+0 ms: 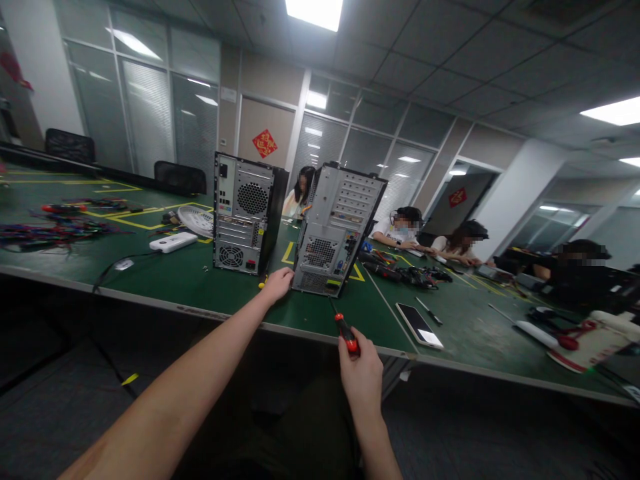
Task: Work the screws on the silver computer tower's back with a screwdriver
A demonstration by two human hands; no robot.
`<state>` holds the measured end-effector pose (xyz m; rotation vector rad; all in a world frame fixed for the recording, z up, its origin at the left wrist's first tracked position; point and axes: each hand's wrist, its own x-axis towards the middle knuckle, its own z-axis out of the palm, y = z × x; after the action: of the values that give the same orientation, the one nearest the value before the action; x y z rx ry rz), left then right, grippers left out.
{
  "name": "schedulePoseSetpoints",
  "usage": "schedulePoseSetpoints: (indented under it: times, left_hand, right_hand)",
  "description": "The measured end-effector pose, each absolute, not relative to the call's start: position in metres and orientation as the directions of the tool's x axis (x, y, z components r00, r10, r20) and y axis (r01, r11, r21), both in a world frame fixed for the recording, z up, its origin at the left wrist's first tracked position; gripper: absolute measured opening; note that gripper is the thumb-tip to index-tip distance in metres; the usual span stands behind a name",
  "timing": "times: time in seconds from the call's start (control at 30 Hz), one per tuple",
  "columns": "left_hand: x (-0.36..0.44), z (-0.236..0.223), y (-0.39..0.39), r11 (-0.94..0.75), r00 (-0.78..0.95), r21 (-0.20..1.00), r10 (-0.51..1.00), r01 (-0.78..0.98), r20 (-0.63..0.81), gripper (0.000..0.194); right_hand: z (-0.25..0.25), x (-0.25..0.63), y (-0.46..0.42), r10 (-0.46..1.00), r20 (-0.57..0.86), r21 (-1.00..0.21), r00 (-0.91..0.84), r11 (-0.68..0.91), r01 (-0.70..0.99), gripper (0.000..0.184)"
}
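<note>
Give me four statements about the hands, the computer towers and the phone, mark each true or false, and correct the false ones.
1. The left tower and the right tower stand on the green table. True.
2. The right hand holds a screwdriver. True.
3. The left hand holds the phone. False: the left hand is at the right tower's lower edge.
4. The phone lies between the towers. False: the phone lies to the right of both.

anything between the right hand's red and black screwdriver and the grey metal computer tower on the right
Nothing visible. The red and black screwdriver in the right hand points toward the bottom edge of the grey metal computer tower. The left hand is by its lower left edge, beside that path.
</note>
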<state>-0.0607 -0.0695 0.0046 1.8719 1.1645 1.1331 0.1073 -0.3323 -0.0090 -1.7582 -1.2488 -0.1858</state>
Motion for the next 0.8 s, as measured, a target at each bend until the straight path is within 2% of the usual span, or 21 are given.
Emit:
schedulePoseSetpoints:
  times: [0.17, 0.27, 0.43, 0.67, 0.8]
  left_hand:
    - [-0.06, 0.005, -0.068, -0.399, 0.232, 0.845, 0.914, 0.357, 0.333, 0.027]
    - [-0.061, 0.005, -0.069, -0.392, 0.237, 0.851, 0.916, 0.35, 0.325, 0.028]
    - [-0.062, 0.005, -0.07, -0.378, 0.234, 0.855, 0.921, 0.354, 0.311, 0.029]
    - [-0.063, 0.007, -0.071, -0.386, 0.241, 0.849, 0.918, 0.362, 0.315, 0.029]
    - [-0.063, 0.007, -0.071, -0.385, 0.25, 0.849, 0.917, 0.361, 0.31, 0.029]
  right_hand:
    - [-0.004, 0.104, -0.333, 0.708, 0.406, -0.733, 0.578, -0.125, 0.668, 0.059]
    - [-0.003, 0.104, -0.333, 0.728, 0.34, -0.773, 0.595, -0.145, 0.618, 0.062]
    - [-0.005, 0.106, -0.334, 0.689, 0.458, -0.677, 0.562, -0.139, 0.723, 0.06]
    - [-0.015, 0.109, -0.332, 0.63, 0.672, -0.48, 0.39, -0.031, 0.877, 0.041]
    - [-0.015, 0.109, -0.33, 0.613, 0.69, -0.476, 0.384, -0.016, 0.88, 0.039]
